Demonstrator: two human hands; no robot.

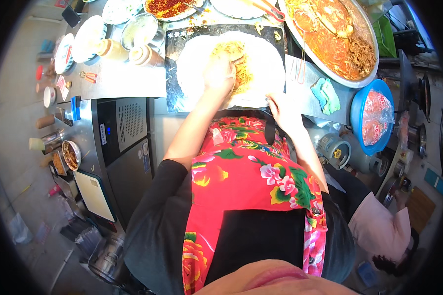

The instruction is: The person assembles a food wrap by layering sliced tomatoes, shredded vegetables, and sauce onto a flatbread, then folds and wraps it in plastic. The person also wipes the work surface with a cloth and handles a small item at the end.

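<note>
A thin, white, round sheet of dough or wrapper (268, 69) lies spread on a dark, square board (174, 96) at the near edge of a pale metal counter (150, 84). A heap of yellowish shredded filling (243, 81) sits in the middle of the sheet. The left hand (220, 74) is over the filling with its fingers curled down into it; in the glare I cannot tell whether it grips any. The right hand (282, 109) has its fingertips at the sheet's near right edge, but whether they pinch it I cannot tell.

Left of the board stand two pale squeeze bottles (146, 56), with shallow white bowls (89, 39) beyond them. A bowl of red chilli flakes (170, 9) is behind the board. To the right, a large oval metal tray (347, 83) holds food in orange-red sauce (312, 42), and a crumpled teal-green cloth (326, 96) lies near it. Beside the counter, a round blue plastic basin (358, 108) contains clear bagged packs (376, 118).

Below the counter on the left is a dark metal cabinet with a perforated panel (132, 120); grey gas cylinders (330, 146) stand below on the right. Farther back on that side is another person in a pale pink top (381, 228).
</note>
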